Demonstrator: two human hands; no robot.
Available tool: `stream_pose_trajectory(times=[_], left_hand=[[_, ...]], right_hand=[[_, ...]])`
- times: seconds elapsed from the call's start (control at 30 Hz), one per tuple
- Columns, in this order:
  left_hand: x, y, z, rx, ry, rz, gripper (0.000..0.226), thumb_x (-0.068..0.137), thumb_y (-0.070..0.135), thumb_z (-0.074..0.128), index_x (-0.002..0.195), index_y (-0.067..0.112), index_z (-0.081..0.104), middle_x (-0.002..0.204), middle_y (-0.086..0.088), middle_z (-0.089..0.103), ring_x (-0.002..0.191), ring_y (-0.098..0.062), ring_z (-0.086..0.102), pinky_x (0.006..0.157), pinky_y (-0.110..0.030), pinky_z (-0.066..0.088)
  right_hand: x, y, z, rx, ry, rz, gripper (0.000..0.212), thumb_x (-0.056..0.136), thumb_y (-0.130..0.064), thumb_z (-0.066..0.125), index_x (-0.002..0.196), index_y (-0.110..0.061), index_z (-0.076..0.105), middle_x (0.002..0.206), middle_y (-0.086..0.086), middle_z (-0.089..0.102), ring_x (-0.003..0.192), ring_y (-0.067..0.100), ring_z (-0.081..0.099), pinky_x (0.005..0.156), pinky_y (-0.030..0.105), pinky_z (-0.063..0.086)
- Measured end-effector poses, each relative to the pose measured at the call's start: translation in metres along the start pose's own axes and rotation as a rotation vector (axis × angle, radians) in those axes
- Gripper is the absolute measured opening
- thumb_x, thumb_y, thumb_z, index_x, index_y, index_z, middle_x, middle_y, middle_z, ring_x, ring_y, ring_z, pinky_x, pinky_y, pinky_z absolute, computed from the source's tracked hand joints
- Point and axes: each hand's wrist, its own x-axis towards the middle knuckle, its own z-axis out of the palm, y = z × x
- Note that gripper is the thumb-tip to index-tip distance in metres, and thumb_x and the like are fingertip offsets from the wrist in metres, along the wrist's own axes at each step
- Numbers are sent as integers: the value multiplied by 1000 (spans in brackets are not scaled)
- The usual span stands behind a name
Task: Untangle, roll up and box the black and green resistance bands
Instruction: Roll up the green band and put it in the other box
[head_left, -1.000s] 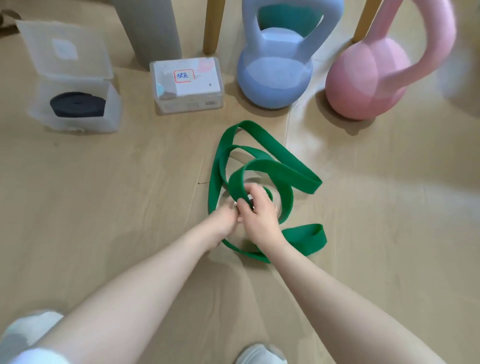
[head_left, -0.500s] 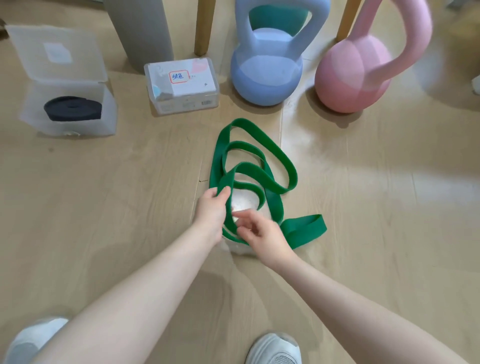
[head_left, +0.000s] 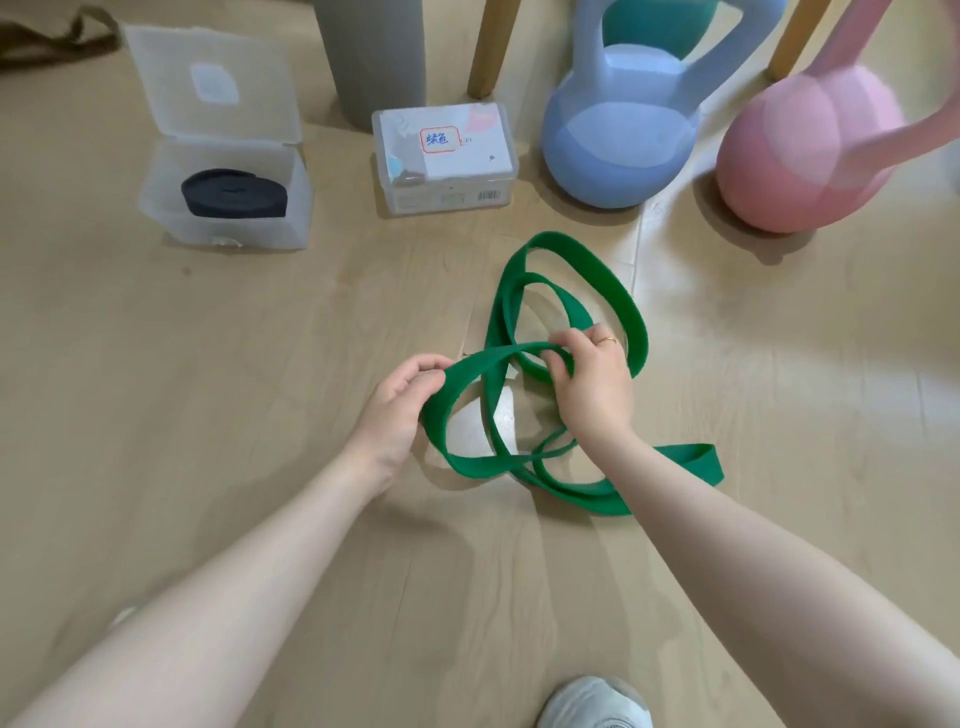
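- Green flat rubber resistance band (head_left: 631, 319): lies in loose crossed loops on the wooden floor (head_left: 208, 364), centre of view, with one flattened end trailing toward 4 o'clock.
- Left hand (head_left: 402, 402): fingers curled shut round the raised loop at the 9 o'clock side of the tangle.
- Right hand (head_left: 592, 379): pinching a strand where two runs cross, near the middle of the tangle; a ring shows on one finger.
- Handling, judged: light, limp and stretchy. It will sag and twist when lifted, and the matte face looks grippy rather than slick. Not fragile.
- Where to hold, judged: take one single strand flat between thumb and fingers, clear of the crossings, then draw the loops apart. Rolling should start from the folded end at 4 o'clock.
- Black rolled band (head_left: 234, 193): already coiled in the open clear plastic box (head_left: 166, 208) at 10 o'clock.
- Closed clear box with white label (head_left: 444, 156): at 12 o'clock, likely meant for the green one.
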Motion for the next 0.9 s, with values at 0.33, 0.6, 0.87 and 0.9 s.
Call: stream_pose_trajectory(times=[0.33,0.6,0.87,0.9], left_hand=[[13,19,-37,120,-8,53,20,81,31,67,100,33,61,91,8,66,70,-1,61,68,-17,48],[15,14,-76,291,245,156,38,81,-2,56,88,35,61,92,15,63,80,-2,57,69,-16,45],[30,21,-85,644,399,351,33,81,-8,46,89,15,69,96,6,50,86,-9,48,69,2,31],[32,25,-87,659,428,366,33,82,-7,45,94,13,69,98,6,49,85,-9,47,69,2,31]], right_hand=[[-35,-86,35,420,-171,-236,6,89,-14,55,92,-10,57,66,3,58,63,22,53,61,37,46],[-35,-42,38,214,-118,-213,30,88,-4,50,118,-8,55,113,9,58,107,24,53,91,31,41],[26,-11,43,203,-462,140,65,97,-26,45,150,-19,8,150,7,32,136,27,35,110,42,33],[31,-15,47,198,-482,122,67,96,-25,48,149,-20,8,147,8,38,132,28,40,107,43,37]])
